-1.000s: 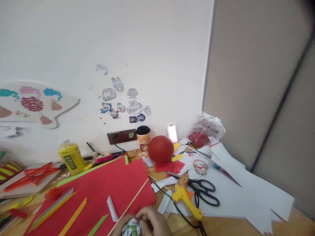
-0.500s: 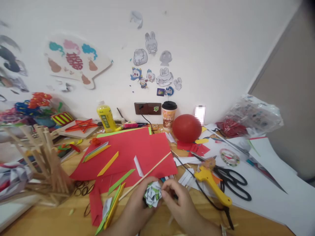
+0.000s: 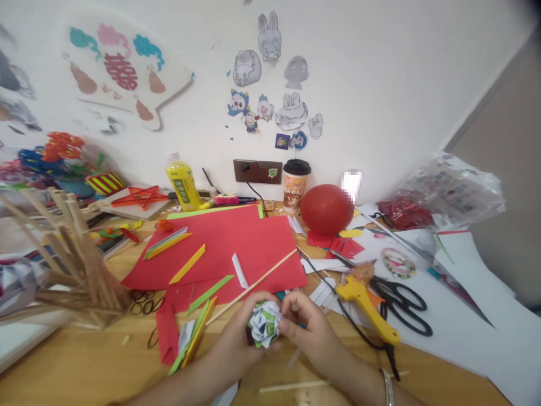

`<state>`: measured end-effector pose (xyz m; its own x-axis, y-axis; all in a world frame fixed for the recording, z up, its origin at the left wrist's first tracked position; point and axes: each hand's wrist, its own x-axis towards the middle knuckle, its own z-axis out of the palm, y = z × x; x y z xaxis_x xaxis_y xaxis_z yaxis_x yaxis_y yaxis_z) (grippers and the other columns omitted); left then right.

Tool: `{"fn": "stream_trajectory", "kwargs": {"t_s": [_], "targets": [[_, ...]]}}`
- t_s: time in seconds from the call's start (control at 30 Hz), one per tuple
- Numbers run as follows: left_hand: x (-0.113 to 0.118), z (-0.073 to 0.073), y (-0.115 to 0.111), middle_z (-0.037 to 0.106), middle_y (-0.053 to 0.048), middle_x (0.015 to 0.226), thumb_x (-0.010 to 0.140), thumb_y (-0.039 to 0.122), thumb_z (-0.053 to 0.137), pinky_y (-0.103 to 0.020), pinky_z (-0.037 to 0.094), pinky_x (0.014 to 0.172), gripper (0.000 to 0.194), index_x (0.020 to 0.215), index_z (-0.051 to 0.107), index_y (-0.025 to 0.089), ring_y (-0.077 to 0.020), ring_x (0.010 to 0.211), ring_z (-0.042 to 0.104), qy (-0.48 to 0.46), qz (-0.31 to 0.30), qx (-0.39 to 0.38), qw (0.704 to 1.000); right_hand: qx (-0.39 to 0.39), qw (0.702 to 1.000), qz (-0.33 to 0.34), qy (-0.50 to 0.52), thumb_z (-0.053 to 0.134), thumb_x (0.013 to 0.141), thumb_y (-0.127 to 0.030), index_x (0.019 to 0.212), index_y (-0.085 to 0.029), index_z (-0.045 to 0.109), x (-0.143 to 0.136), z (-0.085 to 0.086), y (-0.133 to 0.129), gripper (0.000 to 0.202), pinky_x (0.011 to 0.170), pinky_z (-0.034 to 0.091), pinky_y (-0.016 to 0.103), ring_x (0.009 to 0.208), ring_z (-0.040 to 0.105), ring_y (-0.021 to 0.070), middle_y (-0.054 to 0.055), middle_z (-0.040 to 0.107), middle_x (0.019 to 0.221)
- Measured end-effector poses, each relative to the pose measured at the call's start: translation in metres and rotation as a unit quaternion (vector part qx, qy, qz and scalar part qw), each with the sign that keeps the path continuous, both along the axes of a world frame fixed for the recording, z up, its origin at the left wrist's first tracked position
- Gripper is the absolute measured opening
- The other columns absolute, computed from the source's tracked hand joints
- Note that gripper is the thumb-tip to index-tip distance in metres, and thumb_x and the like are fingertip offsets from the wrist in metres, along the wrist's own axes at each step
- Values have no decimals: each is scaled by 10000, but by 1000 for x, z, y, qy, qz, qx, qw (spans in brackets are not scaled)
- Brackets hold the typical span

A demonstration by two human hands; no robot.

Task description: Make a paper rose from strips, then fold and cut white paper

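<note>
A small folded paper ball (image 3: pixel 265 324), white with green parts, sits near the front centre of the table. My left hand (image 3: pixel 242 332) is wrapped round its left side and underside. On the ball's right edge rest the pinched thumb and fingers of my right hand (image 3: pixel 307 330); whether they hold a piece of it is too small to tell. Just behind the hands, a thin wooden stick (image 3: pixel 257 282) lies slantwise across red paper (image 3: pixel 203 231). Folded yellow and green paper strips (image 3: pixel 198 332) lie to the left of my left hand.
At right are a yellow glue gun (image 3: pixel 367 310) with its cable, black scissors (image 3: pixel 401 301) and white sheets (image 3: pixel 456 338). A red balloon (image 3: pixel 327 210), a lidded cup (image 3: pixel 296 186) and a yellow bottle (image 3: pixel 182 183) stand at the back. Wooden sticks (image 3: pixel 80 259) rise upright at left.
The view has tipped downward, so the wall and table objects appear higher. The ball is turned slightly, still between both hands. A stick at the front edge now shows.
</note>
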<state>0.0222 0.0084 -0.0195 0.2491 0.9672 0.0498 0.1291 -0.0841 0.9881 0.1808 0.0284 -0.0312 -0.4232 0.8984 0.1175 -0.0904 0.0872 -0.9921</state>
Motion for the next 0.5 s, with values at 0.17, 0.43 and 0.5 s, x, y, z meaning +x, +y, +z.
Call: {"fn": "stream_trajectory", "kwargs": {"t_s": [0.17,0.43,0.5], "targets": [[-3,-4,0,566,5,903,627,193,715,-257,438,705,485,1030,449,232,-153,810,550,-73,-22,-44,996,125,991,-31,-23,564,823,-350,902,-224,534,3,1,-1,151,633,406,231,685,497,123,-16,515,768],[-12,2,6,587,-62,1052,535,443,787,-324,414,824,678,1099,500,200,-223,964,540,-127,-91,-91,984,373,920,-80,-88,510,872,-227,1056,-241,591,13,11,-4,202,697,463,267,800,569,155,39,599,860],[-11,4,7,575,-47,1054,550,453,778,-306,416,805,675,1115,491,220,-207,952,540,-144,-75,-89,983,376,917,-100,-85,533,859,-222,1014,-231,599,12,11,-4,169,668,473,267,762,579,154,35,616,820]]}}
